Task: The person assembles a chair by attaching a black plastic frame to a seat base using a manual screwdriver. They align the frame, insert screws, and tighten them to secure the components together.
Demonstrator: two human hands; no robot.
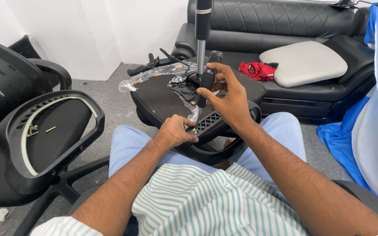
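One upturned chair seat (162, 98) lies across the person's lap, its underside up. One screwdriver (206, 83) stands upright over its near edge, the right hand (226, 98) closed around the black handle. The left hand (176, 131) pinches at a small screw (194, 130) under the tip; the screw itself is hard to make out. One gas cylinder (202, 30) rises from the seat, its top cut off. Two loose fasteners (40, 129) lie in the backrest shell (49, 140) at left.
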